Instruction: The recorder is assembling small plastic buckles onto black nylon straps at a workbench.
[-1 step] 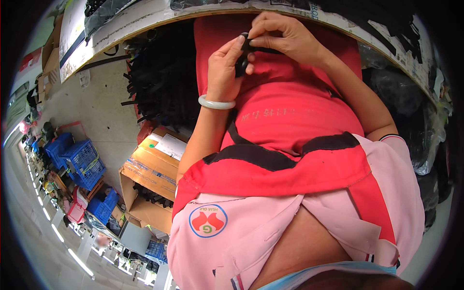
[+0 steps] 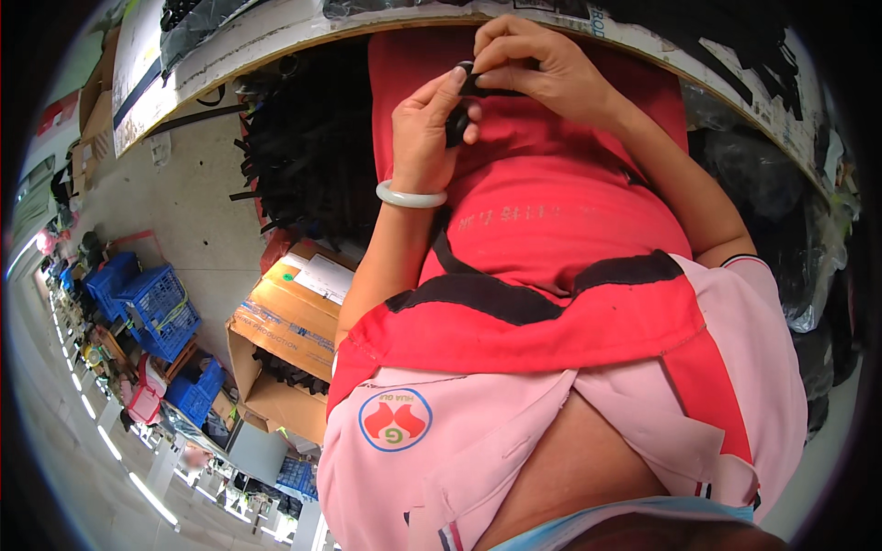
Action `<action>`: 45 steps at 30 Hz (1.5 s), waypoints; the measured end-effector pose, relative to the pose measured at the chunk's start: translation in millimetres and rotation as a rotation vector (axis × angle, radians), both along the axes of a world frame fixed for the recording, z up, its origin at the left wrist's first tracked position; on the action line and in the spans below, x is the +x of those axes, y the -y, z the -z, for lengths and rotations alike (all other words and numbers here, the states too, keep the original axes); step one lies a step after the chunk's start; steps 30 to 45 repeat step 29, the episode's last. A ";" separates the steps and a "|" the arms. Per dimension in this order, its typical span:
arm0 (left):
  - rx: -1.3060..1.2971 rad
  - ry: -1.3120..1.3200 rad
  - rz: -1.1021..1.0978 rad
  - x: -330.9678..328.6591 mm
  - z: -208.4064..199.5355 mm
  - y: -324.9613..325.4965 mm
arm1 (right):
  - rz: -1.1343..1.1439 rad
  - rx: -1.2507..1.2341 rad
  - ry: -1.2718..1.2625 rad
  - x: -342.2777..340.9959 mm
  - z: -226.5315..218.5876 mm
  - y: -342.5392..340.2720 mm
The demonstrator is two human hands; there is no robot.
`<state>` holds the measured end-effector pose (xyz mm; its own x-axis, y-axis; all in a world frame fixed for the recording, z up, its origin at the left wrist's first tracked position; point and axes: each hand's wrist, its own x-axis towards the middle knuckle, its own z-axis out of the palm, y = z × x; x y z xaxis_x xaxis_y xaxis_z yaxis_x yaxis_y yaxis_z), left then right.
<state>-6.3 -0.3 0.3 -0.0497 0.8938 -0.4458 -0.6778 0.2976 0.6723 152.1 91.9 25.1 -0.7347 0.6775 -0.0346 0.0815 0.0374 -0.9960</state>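
Pinching a small black part [image 2: 462, 108] between both sets of fingers, we hold it up close to the curved edge of the workbench [image 2: 276, 41]. Our left hand [image 2: 424, 129] is curled nearly closed, thumb and forefinger gripping the lower end of the part, with a pale jade-coloured bangle [image 2: 410, 196] around the wrist. Our right hand [image 2: 537, 69] comes in from above, fingers bent down and closed over the part's upper end, so most of it is hidden and we cannot tell its exact shape. Below the hands hangs a red apron [image 2: 551, 230] with black straps, over a pink shirt [image 2: 441, 459]. To the left, under the bench, a heap of black strips [image 2: 303, 156] lies on the floor. Nearer us stands an open cardboard box [image 2: 285, 331], and further left are blue plastic crates [image 2: 152, 308].
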 end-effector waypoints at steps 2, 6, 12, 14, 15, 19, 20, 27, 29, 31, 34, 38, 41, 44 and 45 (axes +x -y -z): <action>0.027 -0.208 -0.055 0.2 -5.0 2.8 | 0.098 0.194 -0.159 0.4 -10.2 6.1; 0.126 -0.342 -0.175 0.6 -16.1 -2.7 | 0.174 -0.114 0.052 3.9 -42.9 8.8; 0.201 -0.494 -0.167 6.0 -13.5 -1.8 | 0.072 -0.231 0.233 4.8 -20.0 4.8; 0.230 -0.526 -0.180 9.0 -8.7 -1.5 | 0.093 -0.284 0.295 3.4 -17.9 1.5; 0.263 -0.557 -0.192 9.8 -6.2 -1.8 | 0.097 -0.282 0.295 1.3 -16.2 1.9; 0.250 -0.539 -0.218 3.6 -0.1 -3.6 | 0.194 -0.427 0.061 -3.5 -6.2 4.9; 0.238 -0.632 -0.190 0.0 2.5 -0.3 | 0.210 -0.497 -0.015 -2.7 -4.6 4.3; 0.206 -0.696 0.089 -10.4 -19.3 10.6 | -0.004 -0.663 0.033 4.5 15.5 -0.6; 0.188 -0.677 0.180 -17.5 -26.4 8.3 | 0.138 -0.489 0.028 5.5 13.4 -8.3; 0.188 -0.677 0.180 -17.5 -26.4 8.3 | 0.138 -0.489 0.028 5.5 13.4 -8.3; 0.188 -0.677 0.180 -17.5 -26.4 8.3 | 0.138 -0.489 0.028 5.5 13.4 -8.3; 0.188 -0.677 0.180 -17.5 -26.4 8.3 | 0.138 -0.489 0.028 5.5 13.4 -8.3; 0.188 -0.677 0.180 -17.5 -26.4 8.3 | 0.138 -0.489 0.028 5.5 13.4 -8.3; 0.188 -0.677 0.180 -17.5 -26.4 8.3 | 0.138 -0.489 0.028 5.5 13.4 -8.3; 0.188 -0.677 0.180 -17.5 -26.4 8.3 | 0.138 -0.489 0.028 5.5 13.4 -8.3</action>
